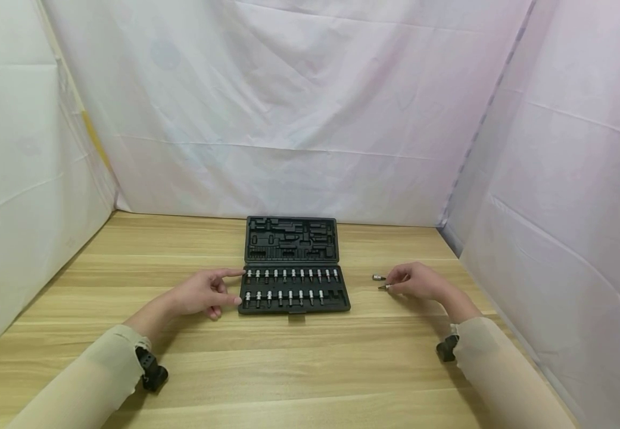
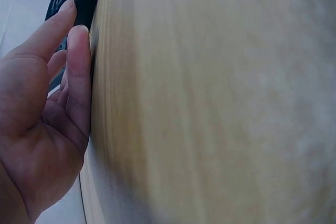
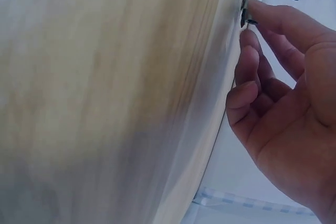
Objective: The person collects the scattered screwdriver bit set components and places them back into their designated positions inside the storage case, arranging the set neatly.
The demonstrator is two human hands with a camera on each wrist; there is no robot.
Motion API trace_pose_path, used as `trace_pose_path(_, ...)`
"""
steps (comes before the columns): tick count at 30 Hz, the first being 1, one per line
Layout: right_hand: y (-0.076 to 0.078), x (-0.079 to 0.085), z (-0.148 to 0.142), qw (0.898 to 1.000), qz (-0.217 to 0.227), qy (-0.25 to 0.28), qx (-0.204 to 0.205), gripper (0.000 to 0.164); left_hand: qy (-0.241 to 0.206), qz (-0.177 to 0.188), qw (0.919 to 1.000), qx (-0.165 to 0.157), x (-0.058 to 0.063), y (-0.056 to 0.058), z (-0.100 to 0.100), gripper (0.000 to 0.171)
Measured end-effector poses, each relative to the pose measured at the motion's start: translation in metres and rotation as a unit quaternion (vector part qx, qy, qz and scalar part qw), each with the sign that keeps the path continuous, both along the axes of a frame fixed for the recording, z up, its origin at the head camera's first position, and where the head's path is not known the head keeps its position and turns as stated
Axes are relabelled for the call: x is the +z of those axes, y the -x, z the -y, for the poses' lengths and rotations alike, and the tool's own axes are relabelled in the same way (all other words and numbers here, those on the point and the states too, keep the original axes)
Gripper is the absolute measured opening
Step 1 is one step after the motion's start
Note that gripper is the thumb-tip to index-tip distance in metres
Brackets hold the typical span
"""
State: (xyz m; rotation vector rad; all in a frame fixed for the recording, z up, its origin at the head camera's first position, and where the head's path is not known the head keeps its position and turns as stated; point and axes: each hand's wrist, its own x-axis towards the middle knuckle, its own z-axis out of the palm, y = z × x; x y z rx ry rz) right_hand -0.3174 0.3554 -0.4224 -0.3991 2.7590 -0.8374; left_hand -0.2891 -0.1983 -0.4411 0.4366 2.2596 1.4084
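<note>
A black bit-socket case (image 1: 291, 262) lies unfolded on the wooden table, its lid (image 1: 277, 241) laid back. Two rows of silver bit sockets (image 1: 290, 298) sit in the lower half, and the front row has bare slots at its right end. My left hand (image 1: 202, 292) is at the case's left edge, index finger and thumb extended to its side. To the right of the case, my right hand (image 1: 418, 280) pinches a bit socket (image 1: 384, 288) between thumb and fingers, low over the table. Another bit socket (image 1: 378, 277) lies just behind it, close to the fingertips.
The wooden table (image 1: 288, 369) runs up to white sheets (image 1: 288, 119) hanging at the back and both sides. The lid has moulded recesses. A dark latch tab (image 1: 296, 318) sticks out at the case's front. A black camera (image 1: 151, 372) is strapped to each wrist.
</note>
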Motion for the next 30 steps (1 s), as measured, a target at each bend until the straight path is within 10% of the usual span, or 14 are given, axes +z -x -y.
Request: trace_pose_path(30, -0.01, 0.006, 0.048, 0.983, 0.043, 0.173, 0.033, 0.039, 0.003, 0.001, 1.0, -0.007, 0.002, 0.0, -0.001, 0.087)
